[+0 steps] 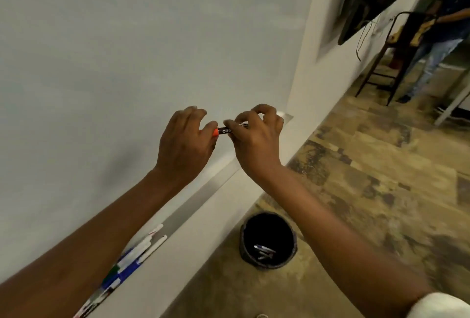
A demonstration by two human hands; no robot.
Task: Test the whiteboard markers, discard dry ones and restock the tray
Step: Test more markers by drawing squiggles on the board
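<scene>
Head view: a black marker (pixel 227 130) with an orange cap lies level between both hands, in front of the whiteboard (pixel 127 50). The left hand (pixel 185 139) pinches the cap end; the right hand (pixel 254 139) curls its fingers (pixel 264 111) round the barrel. Below, more markers (pixel 137 254) lie in the tray (pixel 208 190), and some lie in the bin (pixel 267 264) on the floor.

A black marker (pixel 226 130) (orange cap at its left end) is held level before the whiteboard (pixel 127 63). Spare markers (pixel 134 254) fill the near-left tray (pixel 203 195), and discarded markers (pixel 263 251) lie in the black bin (pixel 269 265).
</scene>
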